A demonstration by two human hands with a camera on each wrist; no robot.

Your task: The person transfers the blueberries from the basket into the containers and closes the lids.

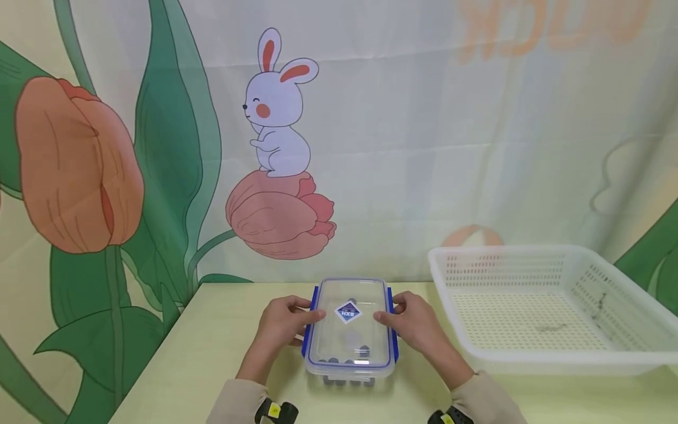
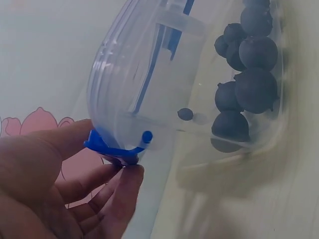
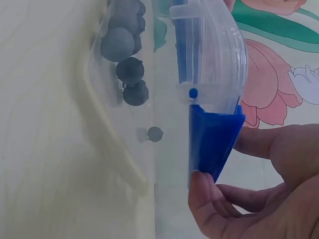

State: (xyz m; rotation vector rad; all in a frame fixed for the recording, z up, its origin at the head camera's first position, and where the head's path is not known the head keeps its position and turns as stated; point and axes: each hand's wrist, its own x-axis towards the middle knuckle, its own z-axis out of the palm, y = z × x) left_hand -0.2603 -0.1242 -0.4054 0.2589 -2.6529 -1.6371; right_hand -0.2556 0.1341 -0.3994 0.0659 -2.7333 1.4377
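A clear plastic food container [image 1: 339, 338] with a blue-edged lid stands on the table in the head view. Dark round fruits like blueberries [image 2: 255, 90] lie in it, mostly along the near side. The left hand [image 1: 281, 321] grips its left edge, thumb on the lid and fingers at a blue side latch [image 2: 112, 144]. On the opposite side the right hand [image 1: 418, 323] pinches the edge likewise, its thumb over the lid. In the right wrist view its fingertips touch the other blue latch [image 3: 214, 142], which slants outward. A sticker [image 1: 348, 312] marks the lid's top.
A white perforated plastic basket [image 1: 529, 356] stands on the table to the right. Behind the pale table [image 1: 212, 341] hangs a curtain [image 1: 397, 147] printed with tulips and a rabbit.
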